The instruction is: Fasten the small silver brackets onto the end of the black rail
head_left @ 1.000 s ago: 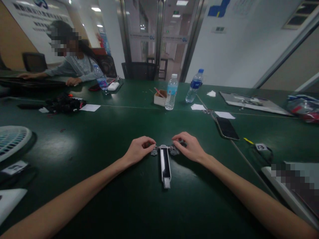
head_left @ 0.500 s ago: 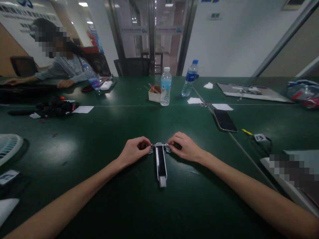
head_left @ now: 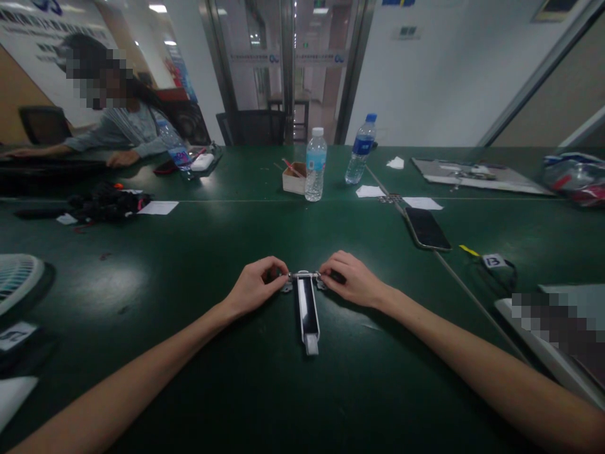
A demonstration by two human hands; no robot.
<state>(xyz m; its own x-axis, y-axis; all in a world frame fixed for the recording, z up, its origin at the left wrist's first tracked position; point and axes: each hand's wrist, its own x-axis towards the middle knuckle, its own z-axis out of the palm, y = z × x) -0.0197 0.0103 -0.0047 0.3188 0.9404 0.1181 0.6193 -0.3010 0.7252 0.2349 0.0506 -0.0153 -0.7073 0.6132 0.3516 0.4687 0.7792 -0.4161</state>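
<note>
A long narrow black and white part [head_left: 307, 309] lies on the green table [head_left: 198, 252], pointing toward me, with a thin metal crossbar at its far end. My left hand [head_left: 255, 285] is closed in a pinch on the left end of that crossbar. On the other side, my right hand [head_left: 350, 279] pinches the right end. Small grey fittings sit under my fingertips on both sides and are mostly hidden.
A phone [head_left: 426, 228] lies to the right, two water bottles [head_left: 314, 164] and a small box [head_left: 293, 178] stand beyond. A fan [head_left: 19, 277] sits at the left edge. Another person [head_left: 118, 126] sits at the far left. Papers and a tagged cable [head_left: 494, 261] lie right.
The camera tipped down slightly. My hands drew closer together at the crossbar, covering the grey end fittings more. The long part kept its place.
</note>
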